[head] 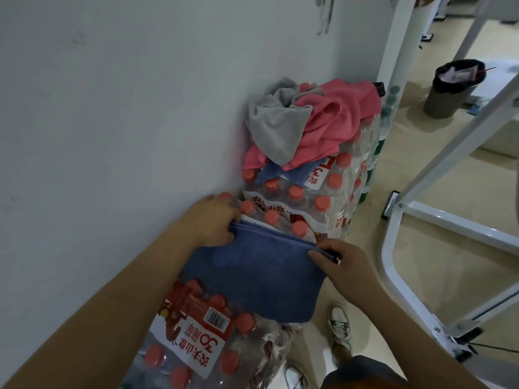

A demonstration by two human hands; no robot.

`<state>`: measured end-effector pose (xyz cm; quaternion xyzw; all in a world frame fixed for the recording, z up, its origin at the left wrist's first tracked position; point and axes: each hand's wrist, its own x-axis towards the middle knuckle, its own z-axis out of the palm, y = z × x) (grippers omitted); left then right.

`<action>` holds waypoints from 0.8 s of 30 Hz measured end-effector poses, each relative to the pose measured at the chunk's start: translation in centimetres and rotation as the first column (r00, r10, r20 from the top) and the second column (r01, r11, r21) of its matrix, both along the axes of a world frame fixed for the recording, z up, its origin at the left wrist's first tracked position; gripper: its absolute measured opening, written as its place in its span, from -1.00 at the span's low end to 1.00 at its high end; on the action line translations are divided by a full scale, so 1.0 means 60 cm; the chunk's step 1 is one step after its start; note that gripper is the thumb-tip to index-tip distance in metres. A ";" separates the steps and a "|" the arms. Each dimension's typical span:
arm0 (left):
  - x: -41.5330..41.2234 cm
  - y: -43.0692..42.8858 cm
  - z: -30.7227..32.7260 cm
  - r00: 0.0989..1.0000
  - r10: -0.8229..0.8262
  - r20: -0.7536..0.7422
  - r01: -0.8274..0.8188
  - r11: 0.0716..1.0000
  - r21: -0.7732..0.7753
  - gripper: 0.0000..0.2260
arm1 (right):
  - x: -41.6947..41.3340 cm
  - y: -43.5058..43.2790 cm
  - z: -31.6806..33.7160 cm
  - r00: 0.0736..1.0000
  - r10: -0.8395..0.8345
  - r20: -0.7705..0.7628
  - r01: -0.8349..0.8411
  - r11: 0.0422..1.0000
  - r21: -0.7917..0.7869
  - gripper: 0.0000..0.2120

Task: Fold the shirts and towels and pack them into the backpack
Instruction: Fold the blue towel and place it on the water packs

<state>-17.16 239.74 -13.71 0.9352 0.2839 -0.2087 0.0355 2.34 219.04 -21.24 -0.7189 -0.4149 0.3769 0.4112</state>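
Head view: where's the blue towel [252, 279]?

Lower middle of the frame. It is folded into a flat rectangle and lies on top of the near bottle pack [196, 346], beside the wall [112, 108]. Its lower right corner reaches past the pack's edge.

And the left hand [213, 223]?

At the towel's far left corner. Its fingers [224, 233] curl round the folded edge and grip it.

Right hand [339, 265]?

At the far right corner, with fingers [318, 254] and thumb pinching the edge there. Both hands hold the same far edge, well apart.

What's behind them?

A second bottle pack [309, 197] just behind the first, red caps showing. On top of it, in the upper middle, sits a loose heap. There is a grey cloth [278, 122] on the left and a pink cloth [337, 122] on the right. A small blue cloth [276, 171] peeks out beneath at the front. All three are crumpled.

Anything else?

A white frame [421, 214] stands on the floor at right. There is a lined bin [452, 88] in the upper right and a shoe [339, 327] below the right hand.
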 end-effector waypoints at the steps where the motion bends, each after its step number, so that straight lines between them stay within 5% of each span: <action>1: 0.004 0.002 0.003 0.999 -0.004 -0.032 0.004 1.000 0.016 -0.88 | 0.010 0.004 0.007 0.999 0.028 0.046 -0.028 1.000 -0.005 -0.94; 8: -0.029 0.008 0.006 0.986 0.163 -0.046 -0.169 0.972 -0.164 -0.78 | 0.088 0.068 0.052 0.897 0.326 0.298 -0.308 0.945 -0.107 -0.93; 14: -0.085 -0.013 0.006 0.912 0.409 -0.037 -0.407 0.888 -0.213 -0.50 | 0.133 0.140 0.063 0.917 0.377 0.131 -0.369 0.926 -0.082 -0.89; 16: -0.106 -0.043 0.014 0.809 0.579 0.100 -0.526 0.790 -0.316 -0.54 | 0.137 0.159 0.072 0.909 0.405 0.101 -0.403 0.915 -0.039 -0.86; 21: -0.142 -0.136 0.061 0.317 0.852 0.417 -0.657 0.514 -0.551 -0.78 | 0.127 0.200 0.107 0.913 0.397 -0.091 -0.398 0.917 0.013 -0.85; 24: -0.151 -0.195 0.107 0.256 0.830 0.495 -0.658 0.525 -0.540 -0.71 | 0.111 0.211 0.137 0.889 0.396 -0.228 -0.394 0.917 0.058 -0.80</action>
